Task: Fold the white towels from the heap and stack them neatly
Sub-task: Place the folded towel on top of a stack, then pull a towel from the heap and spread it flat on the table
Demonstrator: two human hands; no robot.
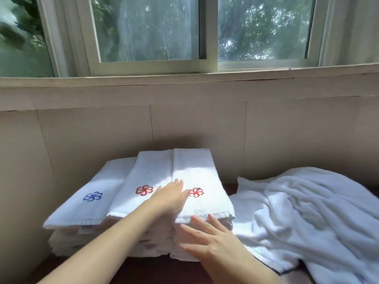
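Behind the dark surface (143,269) stands a beige panelled wall (92,136) under a sliding window (147,33). Against this wall we see three piles of folded white towels, side by side and touching. The left stack (86,203) carries a blue flower emblem (92,196), the middle stack (147,173) a red flower emblem (144,190), and the right stack (196,173) a second red emblem (196,192). Our left hand (171,196) lies flat, fingers straight, across the seam between the middle and right stacks. Our right hand (213,241), fingers straight and spread, presses the near face of the right stack. The hands are apart. The heap (307,218) of unfolded white towels lies just beside the right stack.
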